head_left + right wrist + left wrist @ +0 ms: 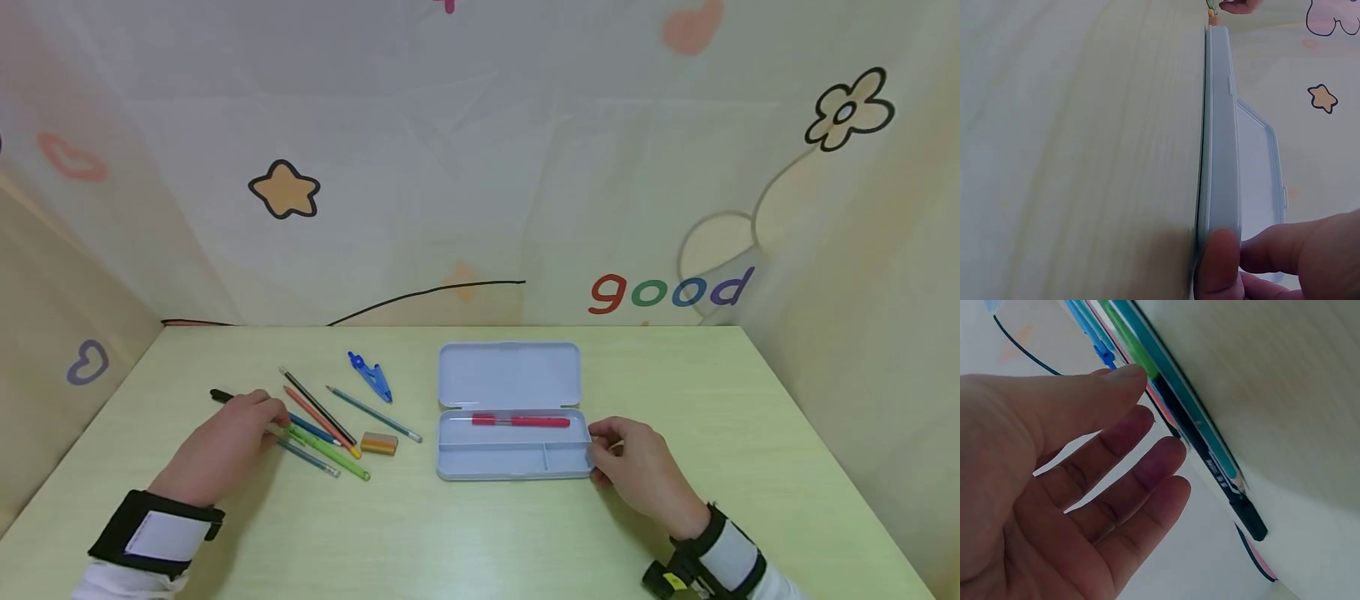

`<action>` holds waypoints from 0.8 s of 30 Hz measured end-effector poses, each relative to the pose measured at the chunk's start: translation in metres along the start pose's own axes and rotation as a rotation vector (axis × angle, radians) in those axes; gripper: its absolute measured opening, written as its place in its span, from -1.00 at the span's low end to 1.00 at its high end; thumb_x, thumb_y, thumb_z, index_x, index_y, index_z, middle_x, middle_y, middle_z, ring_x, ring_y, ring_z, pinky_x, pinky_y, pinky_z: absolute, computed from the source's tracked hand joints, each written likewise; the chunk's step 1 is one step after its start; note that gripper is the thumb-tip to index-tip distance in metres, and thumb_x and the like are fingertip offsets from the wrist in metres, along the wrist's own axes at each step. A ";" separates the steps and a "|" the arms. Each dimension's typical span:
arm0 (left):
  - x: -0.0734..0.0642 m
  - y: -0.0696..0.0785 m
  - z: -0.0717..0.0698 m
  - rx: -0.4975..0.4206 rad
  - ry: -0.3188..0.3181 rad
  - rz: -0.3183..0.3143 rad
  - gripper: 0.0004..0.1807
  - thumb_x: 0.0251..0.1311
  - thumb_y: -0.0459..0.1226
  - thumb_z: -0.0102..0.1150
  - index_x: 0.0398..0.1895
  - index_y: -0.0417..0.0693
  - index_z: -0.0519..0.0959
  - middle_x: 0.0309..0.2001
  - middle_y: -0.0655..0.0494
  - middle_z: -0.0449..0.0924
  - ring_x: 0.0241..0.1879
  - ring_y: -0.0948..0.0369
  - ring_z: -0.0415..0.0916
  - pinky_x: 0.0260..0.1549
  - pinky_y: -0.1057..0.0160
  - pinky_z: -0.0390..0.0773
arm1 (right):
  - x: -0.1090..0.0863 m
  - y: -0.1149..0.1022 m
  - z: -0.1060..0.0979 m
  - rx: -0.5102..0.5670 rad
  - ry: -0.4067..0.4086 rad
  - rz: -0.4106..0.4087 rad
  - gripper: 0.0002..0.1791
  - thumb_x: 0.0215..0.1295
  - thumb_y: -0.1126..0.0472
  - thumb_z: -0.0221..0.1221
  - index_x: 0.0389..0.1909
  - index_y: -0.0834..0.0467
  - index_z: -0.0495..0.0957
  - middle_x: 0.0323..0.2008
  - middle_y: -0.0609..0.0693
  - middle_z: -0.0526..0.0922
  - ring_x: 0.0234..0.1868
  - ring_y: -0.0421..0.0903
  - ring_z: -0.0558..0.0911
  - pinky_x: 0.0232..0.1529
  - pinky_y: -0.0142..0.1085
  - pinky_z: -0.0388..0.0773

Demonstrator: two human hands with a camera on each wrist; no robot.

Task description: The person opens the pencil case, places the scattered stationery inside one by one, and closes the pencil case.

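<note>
My left hand [238,437] is over the left end of a loose bunch of pens and pencils. Its thumb and index finger pinch the end of a green pen [330,452], while the other fingers spread loosely in the left wrist view. Beside it lie a black marker [1210,465] and a teal pencil [1179,381]. At the right, my right hand [637,462] grips the right end of an open light-blue pencil case [491,463], thumb at its near corner. A red pen [536,422] lies in the case's long back compartment.
Among the bunch are an orange-red pencil [318,419] and a black pencil [318,406]. Nearby are a blue-grey pencil [375,413], a brown-orange block [379,443] and a blue compass [371,377]. A printed cloth [450,208] hangs behind the table.
</note>
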State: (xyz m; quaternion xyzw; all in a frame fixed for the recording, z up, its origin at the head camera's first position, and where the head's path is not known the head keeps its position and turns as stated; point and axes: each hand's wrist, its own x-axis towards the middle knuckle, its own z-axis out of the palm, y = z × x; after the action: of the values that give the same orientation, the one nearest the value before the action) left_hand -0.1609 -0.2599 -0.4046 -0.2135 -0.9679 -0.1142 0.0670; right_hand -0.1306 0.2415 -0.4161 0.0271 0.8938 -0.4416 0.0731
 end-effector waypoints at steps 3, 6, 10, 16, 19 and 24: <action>-0.002 -0.005 0.001 0.018 -0.011 -0.010 -0.74 0.10 -0.59 0.48 -0.29 -0.11 0.67 -0.20 0.06 0.60 -0.08 -0.02 0.63 -0.03 -0.10 0.68 | 0.000 0.001 0.000 0.005 -0.002 -0.015 -0.69 0.49 0.32 0.19 0.16 0.38 0.59 -0.29 0.06 0.60 -0.43 -0.09 0.64 -0.45 -0.35 0.60; -0.002 -0.009 0.003 0.018 -0.018 -0.011 -0.74 0.08 -0.57 0.51 -0.30 -0.10 0.66 -0.19 0.05 0.60 -0.08 -0.02 0.63 -0.04 -0.11 0.68 | 0.000 0.001 0.000 0.006 -0.001 -0.014 -0.69 0.50 0.32 0.20 0.16 0.38 0.59 -0.29 0.06 0.60 -0.44 -0.09 0.64 -0.44 -0.35 0.60; -0.001 -0.012 0.005 0.018 -0.038 -0.022 -0.75 0.08 -0.54 0.53 -0.30 -0.10 0.67 -0.18 0.02 0.62 -0.10 -0.04 0.64 -0.06 -0.14 0.68 | 0.000 0.001 0.000 0.006 0.002 -0.006 -0.70 0.49 0.33 0.20 0.15 0.37 0.59 -0.30 0.08 0.60 -0.44 -0.08 0.64 -0.44 -0.35 0.61; -0.001 -0.013 0.005 0.009 -0.042 -0.023 -0.77 0.09 -0.51 0.54 -0.33 -0.06 0.69 -0.17 0.05 0.66 -0.09 -0.07 0.65 -0.06 -0.16 0.67 | 0.001 0.002 0.001 0.005 0.007 -0.007 -0.70 0.50 0.32 0.20 0.15 0.38 0.59 -0.30 0.07 0.61 -0.45 -0.08 0.64 -0.44 -0.35 0.60; -0.002 -0.014 0.005 -0.002 -0.039 -0.013 -0.77 0.10 -0.51 0.53 -0.35 -0.02 0.69 -0.19 0.09 0.66 -0.10 -0.05 0.66 -0.06 -0.14 0.67 | 0.001 0.002 0.001 -0.002 0.010 -0.011 -0.69 0.51 0.32 0.21 0.16 0.39 0.59 -0.30 0.06 0.61 -0.45 -0.09 0.63 -0.45 -0.35 0.59; -0.003 -0.014 0.005 -0.001 -0.036 0.001 -0.77 0.11 -0.48 0.53 -0.38 0.02 0.69 -0.27 0.18 0.64 -0.17 0.00 0.65 -0.12 -0.11 0.68 | 0.001 0.001 0.001 -0.003 0.003 -0.003 -0.69 0.51 0.32 0.21 0.17 0.38 0.59 -0.29 0.08 0.60 -0.44 -0.08 0.63 -0.45 -0.35 0.60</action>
State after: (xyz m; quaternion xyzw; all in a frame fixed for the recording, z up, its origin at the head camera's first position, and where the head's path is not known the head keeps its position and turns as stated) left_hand -0.1640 -0.2719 -0.4128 -0.2161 -0.9688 -0.1105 0.0494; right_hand -0.1313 0.2412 -0.4175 0.0265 0.8946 -0.4404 0.0712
